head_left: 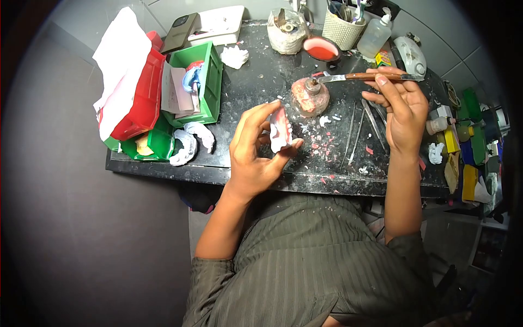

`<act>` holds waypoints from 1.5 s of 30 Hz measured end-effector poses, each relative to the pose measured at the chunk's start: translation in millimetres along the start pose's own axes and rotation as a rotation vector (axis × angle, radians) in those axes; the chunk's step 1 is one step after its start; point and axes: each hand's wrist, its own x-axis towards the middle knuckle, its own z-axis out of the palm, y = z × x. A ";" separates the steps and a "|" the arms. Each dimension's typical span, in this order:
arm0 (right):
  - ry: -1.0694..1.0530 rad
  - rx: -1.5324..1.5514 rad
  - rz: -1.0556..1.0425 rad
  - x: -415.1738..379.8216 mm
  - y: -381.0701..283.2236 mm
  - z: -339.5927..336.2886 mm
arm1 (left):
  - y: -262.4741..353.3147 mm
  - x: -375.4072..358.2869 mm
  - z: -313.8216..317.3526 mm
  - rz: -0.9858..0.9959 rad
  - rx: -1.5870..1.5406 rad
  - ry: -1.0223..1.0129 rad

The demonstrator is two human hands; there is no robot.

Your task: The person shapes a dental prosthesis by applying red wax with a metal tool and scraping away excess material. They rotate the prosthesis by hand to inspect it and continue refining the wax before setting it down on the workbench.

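Observation:
My left hand (pixel 255 147) grips a dental model (pixel 280 131) with pink wax and a row of white teeth, held up on edge between thumb and fingers. In my right hand (pixel 402 103) is a wax knife (pixel 359 77) with a brown wooden handle, lying nearly level. Its metal blade reaches left to the top of a spirit lamp (pixel 310 99), a round glass burner smeared with pink wax. Whether a flame burns there I cannot make out. Wax shavings (pixel 321 147) are scattered on the black worktop between my hands.
Thin metal instruments (pixel 357 133) lie beside my right forearm. White plaster casts (pixel 185 147) sit by green (pixel 212 82) and red bins (pixel 141 103) at left. Behind the lamp are a round container of red wax (pixel 321 50), a woven basket of tools (pixel 342 31) and a pump bottle (pixel 375 37).

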 end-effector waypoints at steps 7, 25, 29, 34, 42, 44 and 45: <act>-0.010 -0.004 -0.023 -1.1 0.3 3.1 | -0.2 -2.3 -0.9 -0.025 -0.075 0.006; -0.021 -0.007 -0.031 -1.2 -0.8 0.6 | -2.4 0.2 0.4 0.010 -0.208 0.073; -0.025 -0.014 -0.039 -1.3 -2.1 0.2 | 0.6 -0.3 -1.6 -0.089 -0.242 0.089; -0.011 -0.034 -0.031 -1.4 -3.7 -0.2 | -0.5 6.0 -11.6 -0.219 -0.222 0.060; -0.330 -0.999 0.250 1.9 18.4 -19.5 | 0.2 8.3 2.2 -0.346 -0.399 0.115; -0.213 -1.011 0.116 -6.9 23.4 -18.7 | 2.0 2.1 11.4 -0.317 -0.300 0.131; -0.115 -1.040 -0.023 -9.0 24.5 -17.7 | 8.1 0.1 16.8 -0.278 -0.222 0.115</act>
